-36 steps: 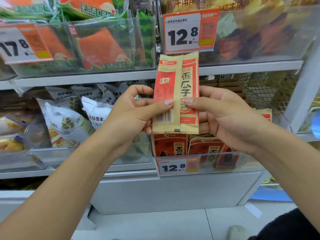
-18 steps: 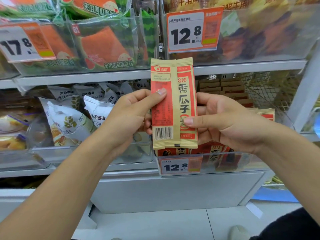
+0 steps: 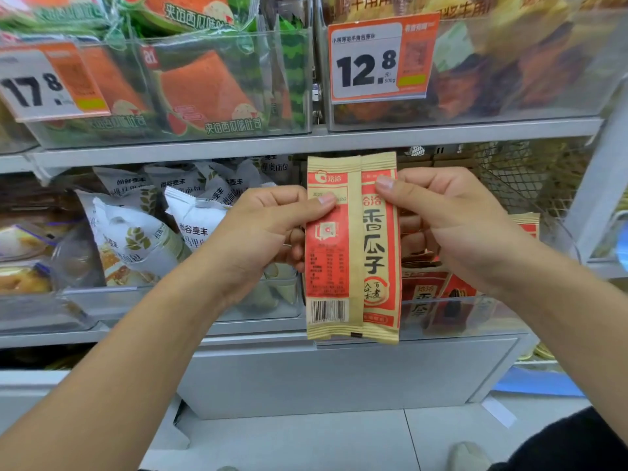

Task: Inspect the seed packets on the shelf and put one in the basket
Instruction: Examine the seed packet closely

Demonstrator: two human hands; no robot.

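A tan and red seed packet (image 3: 351,266) hangs upright in front of the shelf, its back seam and barcode facing me. My left hand (image 3: 268,232) pinches its upper left edge, thumb on the front. My right hand (image 3: 452,226) pinches the upper right edge the same way. More seed packets (image 3: 438,294) of the same kind stand in a clear bin (image 3: 475,321) behind and to the right. No basket is in view.
White bread bags (image 3: 142,232) fill the bin to the left. Above, clear bins hold watermelon toast packs (image 3: 204,90) and price tags (image 3: 380,59). A wire mesh panel (image 3: 530,185) is at the right. A grey shelf base (image 3: 339,379) and floor lie below.
The packet has dropped lower relative to the shelf. Both thumbs have slid from its middle and lower part up to its top.
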